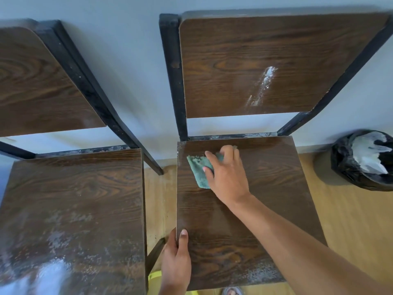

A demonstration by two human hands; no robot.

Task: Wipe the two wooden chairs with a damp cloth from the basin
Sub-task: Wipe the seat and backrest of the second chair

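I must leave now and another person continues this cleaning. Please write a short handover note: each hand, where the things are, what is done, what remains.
Right hand: flat on the green cloth, pressing it on the far left part of the right chair's seat.
Left hand: grips the seat's near left edge, thumb on top.
Done: cannot tell how much is wiped; the seat is being wiped now.
Left: white dust at the seat's near right corner, the white streak on the right chair's backrest, and the left chair's seat, dusty at its near part.
The basin is not in view.
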